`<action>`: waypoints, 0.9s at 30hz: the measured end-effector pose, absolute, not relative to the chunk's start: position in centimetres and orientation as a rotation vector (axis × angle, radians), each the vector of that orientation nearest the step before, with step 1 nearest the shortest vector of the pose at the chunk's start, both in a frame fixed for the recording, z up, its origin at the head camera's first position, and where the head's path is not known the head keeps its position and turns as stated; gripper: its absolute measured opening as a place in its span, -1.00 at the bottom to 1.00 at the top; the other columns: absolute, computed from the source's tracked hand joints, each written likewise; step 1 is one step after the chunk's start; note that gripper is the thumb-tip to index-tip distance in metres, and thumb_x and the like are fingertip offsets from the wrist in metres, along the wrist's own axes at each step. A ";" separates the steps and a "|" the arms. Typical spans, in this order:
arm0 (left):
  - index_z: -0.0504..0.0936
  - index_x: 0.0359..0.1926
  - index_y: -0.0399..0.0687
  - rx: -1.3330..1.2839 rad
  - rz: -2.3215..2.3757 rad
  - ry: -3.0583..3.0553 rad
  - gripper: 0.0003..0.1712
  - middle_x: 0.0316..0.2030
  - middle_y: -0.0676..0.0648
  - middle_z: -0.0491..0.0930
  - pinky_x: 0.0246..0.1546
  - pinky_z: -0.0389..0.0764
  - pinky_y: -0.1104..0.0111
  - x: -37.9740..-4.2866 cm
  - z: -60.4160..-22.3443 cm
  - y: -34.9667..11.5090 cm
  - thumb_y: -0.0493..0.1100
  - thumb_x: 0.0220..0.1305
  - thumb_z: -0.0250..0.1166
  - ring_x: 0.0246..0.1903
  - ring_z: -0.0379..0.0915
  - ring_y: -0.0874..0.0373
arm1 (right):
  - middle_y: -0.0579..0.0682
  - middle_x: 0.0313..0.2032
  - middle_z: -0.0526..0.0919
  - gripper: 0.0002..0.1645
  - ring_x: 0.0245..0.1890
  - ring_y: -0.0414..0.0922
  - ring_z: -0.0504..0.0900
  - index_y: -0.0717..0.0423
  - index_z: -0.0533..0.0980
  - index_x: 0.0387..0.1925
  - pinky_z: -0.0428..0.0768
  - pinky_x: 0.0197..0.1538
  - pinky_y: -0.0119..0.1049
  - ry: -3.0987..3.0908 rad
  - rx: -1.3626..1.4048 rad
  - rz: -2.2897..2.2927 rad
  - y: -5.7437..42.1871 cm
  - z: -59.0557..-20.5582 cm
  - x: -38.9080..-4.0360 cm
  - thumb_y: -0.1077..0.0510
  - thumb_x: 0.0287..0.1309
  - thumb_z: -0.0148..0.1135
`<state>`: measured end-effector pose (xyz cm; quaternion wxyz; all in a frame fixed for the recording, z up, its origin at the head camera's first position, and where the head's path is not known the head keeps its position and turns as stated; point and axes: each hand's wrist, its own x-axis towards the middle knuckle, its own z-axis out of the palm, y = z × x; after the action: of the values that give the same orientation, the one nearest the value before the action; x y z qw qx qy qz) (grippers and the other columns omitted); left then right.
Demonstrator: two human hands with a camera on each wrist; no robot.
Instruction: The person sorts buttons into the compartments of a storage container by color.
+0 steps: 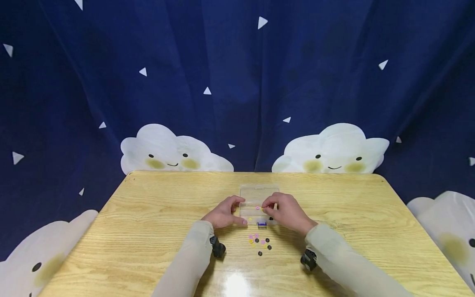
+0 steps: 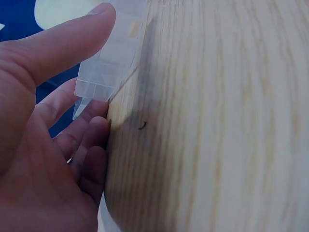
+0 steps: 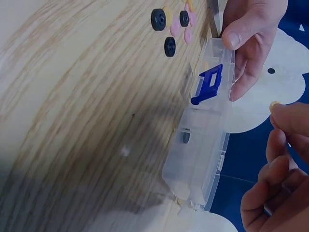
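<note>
A clear plastic compartment box (image 1: 259, 192) lies on the table with its lid laid back and a blue latch (image 3: 210, 84) at its front. My left hand (image 1: 224, 212) grips the box's left end, thumb at the front corner and fingers toward the back. Over the box, my right hand (image 1: 286, 211) pinches a small yellow button (image 3: 273, 105) between thumb and forefinger. Inside the box are a pink button (image 1: 257, 208), another yellow button (image 1: 250, 219) and a black button (image 3: 186, 137), in separate places.
Several loose buttons in black, pink and yellow lie on the wooden table (image 1: 156, 239) in front of the box, among them a black button (image 1: 260, 253) nearest me. Behind the table hangs a dark blue curtain (image 1: 237, 82) with white clouds and triangles.
</note>
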<state>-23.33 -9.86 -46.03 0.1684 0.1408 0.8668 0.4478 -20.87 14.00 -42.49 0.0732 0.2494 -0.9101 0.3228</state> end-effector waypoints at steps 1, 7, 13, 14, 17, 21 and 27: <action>0.39 0.34 -0.03 0.404 1.270 2.466 -0.15 0.19 -0.15 0.40 0.08 0.33 0.20 -23.3 -46.0 -9.9 -0.13 0.03 0.56 0.00 0.27 0.04 | -0.19 -0.48 0.59 -0.93 -0.50 -0.35 0.40 0.00 0.70 -0.39 0.40 -0.40 -0.46 -2.743 0.740 0.977 13.9 -42.5 -20.8 0.24 0.13 0.37; 0.38 0.35 -0.02 0.418 1.264 2.467 -0.15 0.20 -0.15 0.39 0.08 0.33 0.18 -23.3 -46.0 -9.9 -0.12 0.04 0.56 0.02 0.26 0.04 | -0.18 -0.47 0.59 -0.92 -0.48 -0.33 0.42 0.01 0.71 -0.35 0.42 -0.40 -0.46 -2.776 0.748 1.000 13.7 -42.8 -20.8 0.23 0.18 0.34; 0.39 0.34 -0.01 0.415 1.247 2.481 -0.15 0.21 -0.16 0.40 0.12 0.35 0.15 -23.2 -45.9 -9.9 -0.11 0.03 0.56 0.05 0.29 0.02 | -0.18 -0.46 0.61 -0.93 -0.49 -0.36 0.41 0.05 0.72 -0.33 0.42 -0.40 -0.47 -2.746 0.774 1.010 13.3 -42.9 -20.8 0.24 0.17 0.35; 0.39 0.34 -0.01 0.414 1.243 2.482 -0.16 0.21 -0.16 0.40 0.13 0.34 0.15 -23.2 -46.0 -9.9 -0.11 0.03 0.56 0.05 0.29 0.02 | -0.19 -0.46 0.61 -0.93 -0.49 -0.36 0.41 0.04 0.72 -0.33 0.42 -0.39 -0.47 -2.745 0.775 1.006 13.1 -42.9 -20.8 0.23 0.16 0.35; 0.39 0.34 0.01 0.408 1.238 2.479 -0.16 0.22 -0.15 0.40 0.14 0.35 0.15 -23.3 -46.1 -9.9 -0.10 0.04 0.55 0.06 0.29 0.03 | -0.20 -0.47 0.61 -0.94 -0.47 -0.37 0.42 0.03 0.72 -0.35 0.43 -0.37 -0.47 -2.744 0.780 0.994 12.8 -42.8 -20.8 0.23 0.15 0.37; 0.37 0.36 0.01 0.400 1.248 2.466 -0.15 0.24 -0.15 0.38 0.17 0.35 0.12 -23.4 -46.0 -10.0 -0.08 0.06 0.54 0.09 0.29 0.02 | -0.21 -0.47 0.60 -0.94 -0.47 -0.36 0.44 0.00 0.71 -0.38 0.44 -0.34 -0.47 -2.749 0.794 0.977 12.4 -42.6 -20.8 0.23 0.13 0.38; 0.36 0.37 0.01 0.406 1.257 2.457 -0.15 0.26 -0.15 0.38 0.18 0.36 0.08 -23.3 -46.0 -10.1 -0.08 0.08 0.53 0.11 0.30 0.00 | -0.22 -0.49 0.58 -0.90 -0.49 -0.34 0.44 -0.04 0.68 -0.44 0.44 -0.34 -0.47 -2.766 0.798 0.955 12.0 -42.5 -20.7 0.24 0.11 0.38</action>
<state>-23.30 -10.06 -45.97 0.1751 0.1435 0.8671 0.4437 -20.74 12.04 -42.49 0.0544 0.2627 -0.9105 0.3146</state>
